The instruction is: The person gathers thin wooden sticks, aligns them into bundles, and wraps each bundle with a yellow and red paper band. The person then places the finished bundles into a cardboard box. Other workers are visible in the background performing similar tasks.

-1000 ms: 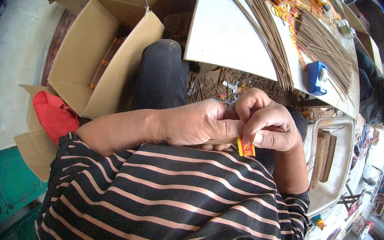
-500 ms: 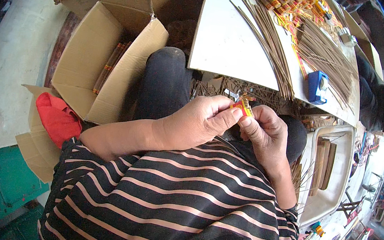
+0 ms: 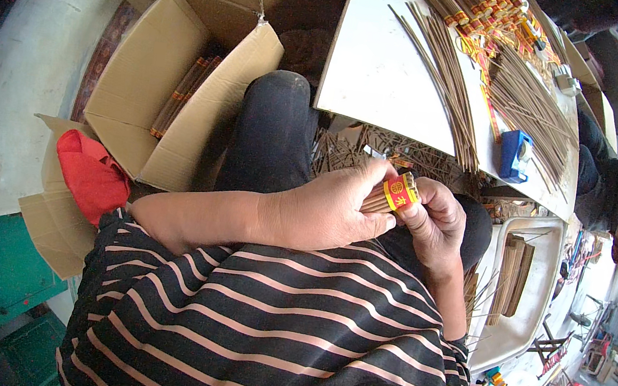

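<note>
Stick bdl (image 3: pixel 392 196) partly behind L hand (image 3: pixel 327 204)

Red cloth (image 3: pixel 89 178), crumpled, just beside open cardboard box (image 3: pixel 125 86) | green panelled surface (image 3: pixel 3 263), lower left | blue tape dispenser (image 3: pixel 512 156) on white tabletop (image 3: pixel 376 55) | white tub (image 3: pixel 535 298), right | another person's dark trousers (image 3: pixel 588 167), far right

Bundle (image 3: pixel 401 194) in hands (image 3: pixel 329 207), carton (image 3: pixel 214 116) at left, tray (image 3: pixel 541 279) at right, loose sticks (image 3: pixel 451 91) on table (image 3: pixel 364 61) ahead

Head-worn fisheye cam, L of pair, looking straight-ish down, close over striped shirt (image 3: pixel 256 310); wide FOV
</note>
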`<action>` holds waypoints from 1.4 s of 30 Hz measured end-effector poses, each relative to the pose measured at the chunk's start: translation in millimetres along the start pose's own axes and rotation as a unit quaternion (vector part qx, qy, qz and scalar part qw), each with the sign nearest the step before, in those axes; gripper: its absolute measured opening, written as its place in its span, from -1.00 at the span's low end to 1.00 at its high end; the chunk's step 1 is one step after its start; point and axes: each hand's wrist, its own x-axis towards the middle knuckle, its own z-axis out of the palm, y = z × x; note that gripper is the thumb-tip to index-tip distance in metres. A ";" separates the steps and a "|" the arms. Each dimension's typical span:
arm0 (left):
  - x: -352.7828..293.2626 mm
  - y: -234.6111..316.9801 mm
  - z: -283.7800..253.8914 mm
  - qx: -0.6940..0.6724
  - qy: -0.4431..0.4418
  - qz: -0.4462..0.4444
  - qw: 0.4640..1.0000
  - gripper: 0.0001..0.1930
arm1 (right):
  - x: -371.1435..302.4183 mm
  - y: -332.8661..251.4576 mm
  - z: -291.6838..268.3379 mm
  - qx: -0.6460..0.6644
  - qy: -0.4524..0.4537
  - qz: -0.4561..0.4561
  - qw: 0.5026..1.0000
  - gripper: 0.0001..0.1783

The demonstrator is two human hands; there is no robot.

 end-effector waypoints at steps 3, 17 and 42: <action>1.1 -5.3 2.2 -0.069 0.014 0.023 0.997 -0.57 | 1.5 0.4 0.8 0.008 0.001 -0.013 1.000 -0.81; -5.4 -3.5 11.1 -0.032 0.023 0.043 0.998 -0.57 | -5.7 2.8 -6.1 0.012 -0.026 -0.063 0.998 -0.82; 4.5 -5.4 -11.4 -0.249 -0.086 -0.028 0.964 -0.60 | 10.2 -11.6 -0.8 -0.192 0.006 -0.119 0.974 -0.78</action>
